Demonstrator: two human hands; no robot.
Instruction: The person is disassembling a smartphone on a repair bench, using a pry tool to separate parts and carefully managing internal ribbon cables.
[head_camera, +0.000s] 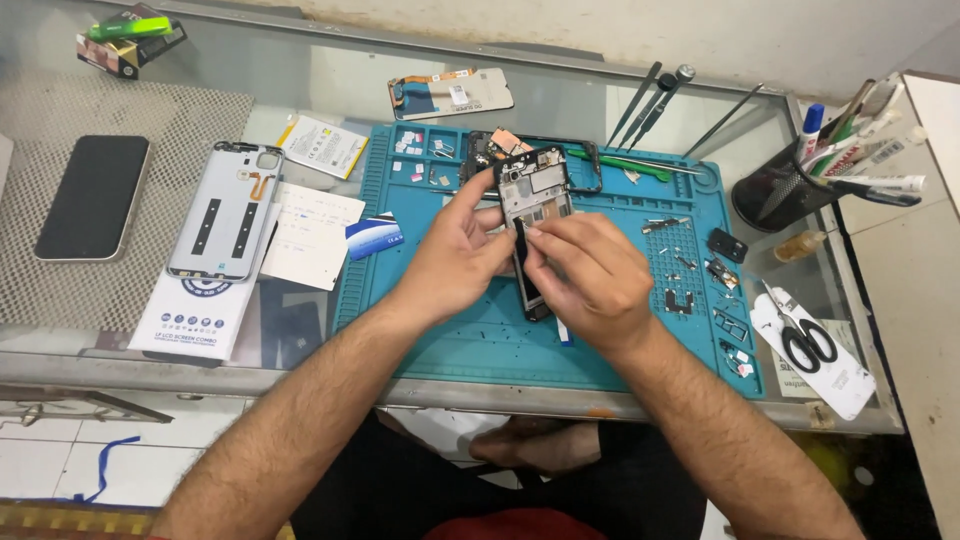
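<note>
We see both hands meeting over the middle of a teal work mat (460, 345) that lies on a glass surface (330, 70). Between them is an opened phone frame (533, 215), dark, with its inner parts showing, held upright and slightly tilted above the mat. Our left hand (455, 255) grips the frame from its left side, fingers curled around the edge. Our right hand (590, 275) covers the lower right part of the frame, its thumb and forefinger pinched narrowly at a small dark part near the frame's middle; we cannot tell what that part is.

Just behind the frame, toward the far edge of the mat, lies a second black phone frame (585, 165). Small screws and metal pieces (700, 270) are scattered along the mat's right side. Near the surface's right edge, scissors (805, 340) rest on a white sheet, and a dark mesh cup of pens and tools (785, 185) stands beyond them. To the left of the mat lies a pale grey phone back cover (225, 210), and near the left edge a dark phone (92, 197) lies flat on a mesh pad. A display panel with an orange flex cable (450, 92) lies near the far edge.
</note>
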